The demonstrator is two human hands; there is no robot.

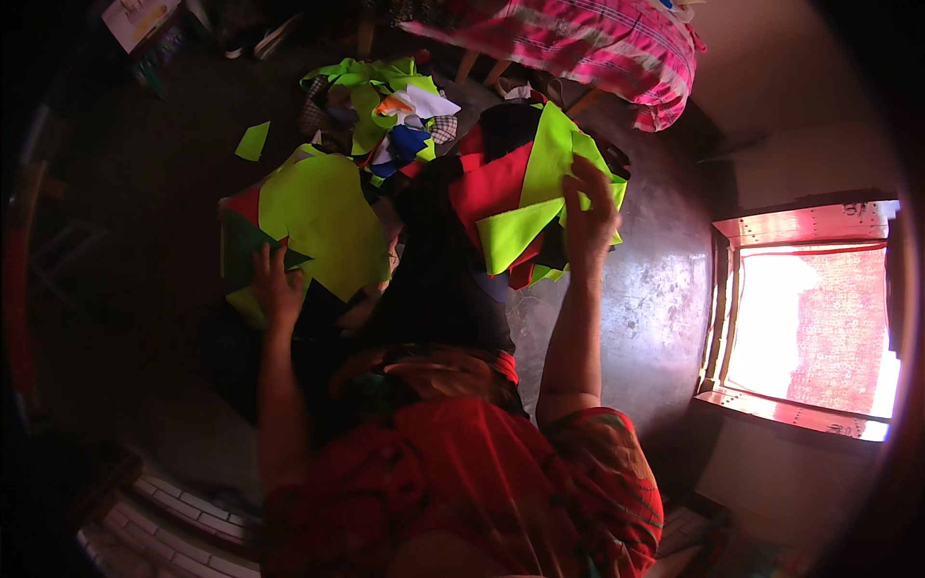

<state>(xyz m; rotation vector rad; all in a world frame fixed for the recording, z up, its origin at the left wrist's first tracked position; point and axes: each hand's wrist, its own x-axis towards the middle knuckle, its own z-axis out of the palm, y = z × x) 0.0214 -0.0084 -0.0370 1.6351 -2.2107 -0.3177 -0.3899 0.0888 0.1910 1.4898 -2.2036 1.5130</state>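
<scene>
My left hand (pixel 277 287) rests with its fingers apart on a dark green cloth piece (pixel 249 249) at the left edge of a scrap pile. A large lime-green cloth piece (pixel 332 222) covers most of that pile, with a bit of red (pixel 245 206) showing beside it. Over on the right, my right hand (pixel 592 210) is closed on lime-green cloth (pixel 547 159), its thumb by one folded strip (pixel 520 231). Beneath that lie a red cloth piece (pixel 493 188) and some black cloth. The undersides of both piles are hidden.
Ahead lies a heap of mixed scraps (pixel 409 106) in lime, white, blue and checks. One loose lime scrap (pixel 252 141) is on the dark floor (pixel 164 222). A pink plaid cloth (pixel 578 43) drapes a legged piece of furniture. A bright window (pixel 805 323) is at right.
</scene>
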